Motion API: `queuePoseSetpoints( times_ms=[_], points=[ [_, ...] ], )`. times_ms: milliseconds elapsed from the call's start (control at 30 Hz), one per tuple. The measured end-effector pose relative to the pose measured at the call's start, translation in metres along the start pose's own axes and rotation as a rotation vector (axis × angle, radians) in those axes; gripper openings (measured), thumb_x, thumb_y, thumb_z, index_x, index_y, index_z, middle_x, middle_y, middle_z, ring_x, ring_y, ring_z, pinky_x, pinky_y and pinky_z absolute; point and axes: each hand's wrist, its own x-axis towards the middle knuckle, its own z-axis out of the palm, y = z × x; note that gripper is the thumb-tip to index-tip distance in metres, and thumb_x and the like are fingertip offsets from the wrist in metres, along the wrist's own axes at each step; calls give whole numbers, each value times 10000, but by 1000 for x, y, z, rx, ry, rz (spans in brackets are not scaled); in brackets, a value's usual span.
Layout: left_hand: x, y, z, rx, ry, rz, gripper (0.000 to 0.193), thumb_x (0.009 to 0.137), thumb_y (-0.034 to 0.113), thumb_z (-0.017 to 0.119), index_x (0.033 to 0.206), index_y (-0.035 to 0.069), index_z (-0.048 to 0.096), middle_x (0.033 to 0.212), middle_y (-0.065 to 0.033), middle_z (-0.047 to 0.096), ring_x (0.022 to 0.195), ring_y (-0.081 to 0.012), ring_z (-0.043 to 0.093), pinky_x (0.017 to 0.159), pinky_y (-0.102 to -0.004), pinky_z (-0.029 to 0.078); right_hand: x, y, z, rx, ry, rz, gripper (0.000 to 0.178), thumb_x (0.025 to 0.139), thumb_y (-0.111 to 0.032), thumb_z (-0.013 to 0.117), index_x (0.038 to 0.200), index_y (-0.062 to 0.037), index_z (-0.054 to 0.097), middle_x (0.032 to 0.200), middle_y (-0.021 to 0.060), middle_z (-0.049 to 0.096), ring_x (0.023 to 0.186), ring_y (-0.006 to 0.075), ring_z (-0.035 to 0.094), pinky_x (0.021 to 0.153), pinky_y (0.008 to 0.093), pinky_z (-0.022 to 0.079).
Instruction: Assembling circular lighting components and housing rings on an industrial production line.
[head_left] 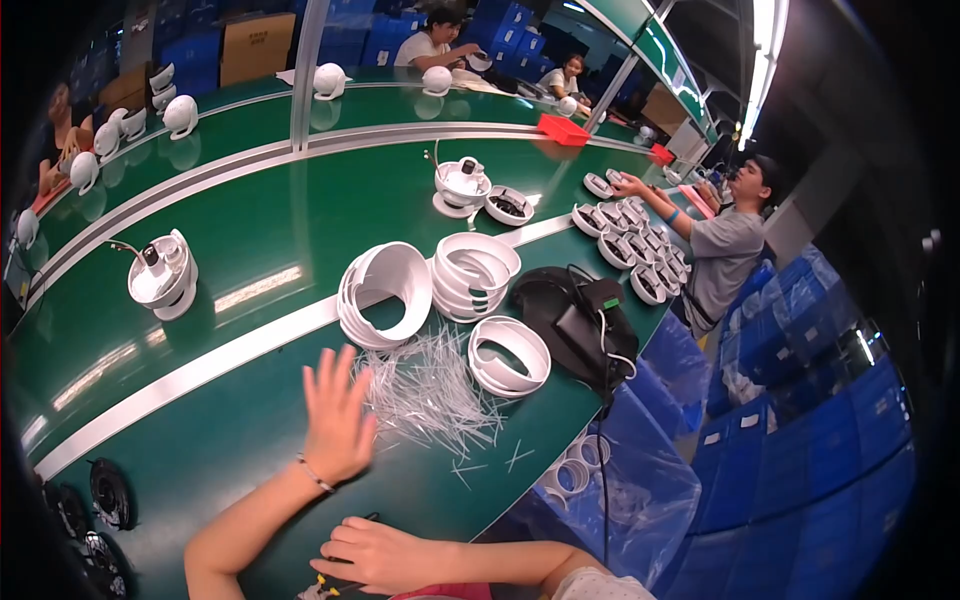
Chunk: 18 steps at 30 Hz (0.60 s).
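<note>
My left hand (338,420) is raised over the green bench with its fingers spread and nothing in it. Just beyond it lies a loose heap of thin clear plastic strips (435,390), next to a stack of white plastic rings (350,290). My right hand (375,555) is close to my body, its fingers curled over something mostly hidden. A dark tip shows above those fingers, and small yellow connectors with wires (320,582) show below them. Two more groups of white rings, one stacked (472,310) and one nearer (512,378), stand right of the first stack.
White dome housings (163,285) with wires stand on the green conveyor. A black device with cables (575,325) sits at the bench's right edge. Dark round parts (110,493) lie at lower left. Rows of white half-shells (640,245) are beside a co-worker (735,245). Lined blue bins (635,480) stand right.
</note>
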Motion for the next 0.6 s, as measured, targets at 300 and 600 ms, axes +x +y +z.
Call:
queuePoseSetpoints(
  times_ms=[300,600],
  points=[
    [-53,-49,-71,74,47,-28,482,650,-47,497,1125,-2,430,1285,-220,324,1219,-430,232,986,-475,215,22,32,25,-64,-30,46,712,517,-297,721,1121,-22,463,1043,109,475,961,261,451,888,399,340],
    [-59,-66,-77,-419,253,-75,179,586,-118,385,611,-12,526,806,-153,585,684,-242,582,544,-275,453,23,27,-54,-289,326,92,370,639,-294,697,881,-39,583,951,110,566,908,269,538,789,389,437]
  ],
)
